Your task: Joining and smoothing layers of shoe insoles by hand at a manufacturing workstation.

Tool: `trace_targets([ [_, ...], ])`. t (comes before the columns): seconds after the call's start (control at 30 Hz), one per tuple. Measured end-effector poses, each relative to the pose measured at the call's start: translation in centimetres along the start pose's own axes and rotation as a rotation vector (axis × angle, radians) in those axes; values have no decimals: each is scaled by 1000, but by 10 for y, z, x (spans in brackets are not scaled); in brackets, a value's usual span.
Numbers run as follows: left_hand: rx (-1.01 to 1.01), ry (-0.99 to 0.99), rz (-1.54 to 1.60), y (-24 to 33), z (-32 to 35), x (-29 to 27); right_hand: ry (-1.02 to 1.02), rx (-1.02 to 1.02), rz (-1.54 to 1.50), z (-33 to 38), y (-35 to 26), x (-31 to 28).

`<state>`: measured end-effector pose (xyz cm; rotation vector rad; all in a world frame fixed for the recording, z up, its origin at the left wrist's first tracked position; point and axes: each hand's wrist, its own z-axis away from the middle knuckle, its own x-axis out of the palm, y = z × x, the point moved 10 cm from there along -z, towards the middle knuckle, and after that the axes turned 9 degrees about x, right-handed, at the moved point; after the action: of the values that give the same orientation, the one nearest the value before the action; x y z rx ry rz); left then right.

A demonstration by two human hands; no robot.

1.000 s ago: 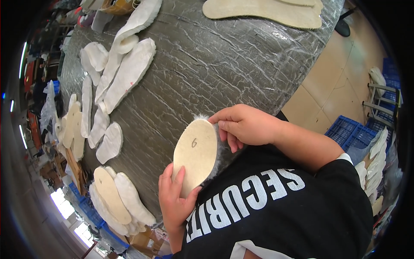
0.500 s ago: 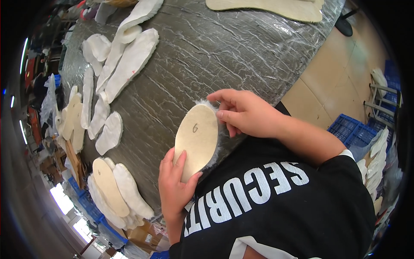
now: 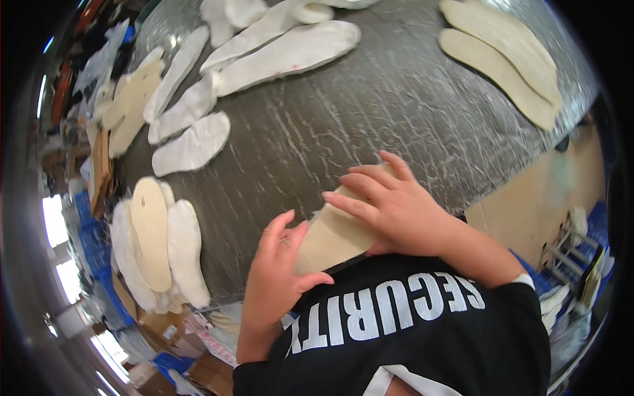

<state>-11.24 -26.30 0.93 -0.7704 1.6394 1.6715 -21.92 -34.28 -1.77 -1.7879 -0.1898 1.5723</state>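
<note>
Head view shows the insole [image 3: 335,241] being handled, apparently: right hand [image 3: 413,214] clamps its two-o'clock end; left hand [image 3: 274,280], spread at eight o'clock, contact unclear, should close next.

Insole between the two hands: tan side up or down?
Up: the insole shows its tan face, partly covered by the right hand.

Across the black shirt [image 3: 436,350] runs a row of big white block capitals [image 3: 396,307], upside down here. One dark handwritten character [image 3: 144,202] stands near the upper end of a beige insole [image 3: 152,244] at left. A cardboard box [image 3: 155,325] bears a label [image 3: 170,331] too small to read.
</note>
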Motion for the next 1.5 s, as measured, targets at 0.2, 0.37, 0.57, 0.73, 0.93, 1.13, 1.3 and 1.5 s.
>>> trace_targets([
  [0.2, -214, 27, 150, -62, 36, -19, -17, 120, 46, 3, 9, -8],
  [0.37, -277, 79, 339, -80, 37, -9, -69, 129, 51, 2, 10, -2],
  [0.57, -309, 101, 441, -92, 34, -2, -130, 175, 61, -1, 13, -1],
  [0.73, -331, 94, 334, -91, 26, -3, -169, 193, 111, 3, 15, 2],
  [0.93, -255, 142, 236, -84, 22, -10, -103, 49, -111, -26, -20, -7],
  [1.13, -175, 329, 427, -80, 28, -20, -114, -36, -353, -72, -60, 44],
  [1.3, -507, 523, 794, -134, 82, -11, -116, 56, -427, -76, -50, 47],
  [1.5, -622, 322, 929, -135, 84, 14, -210, 42, -434, -76, -57, 46],
])
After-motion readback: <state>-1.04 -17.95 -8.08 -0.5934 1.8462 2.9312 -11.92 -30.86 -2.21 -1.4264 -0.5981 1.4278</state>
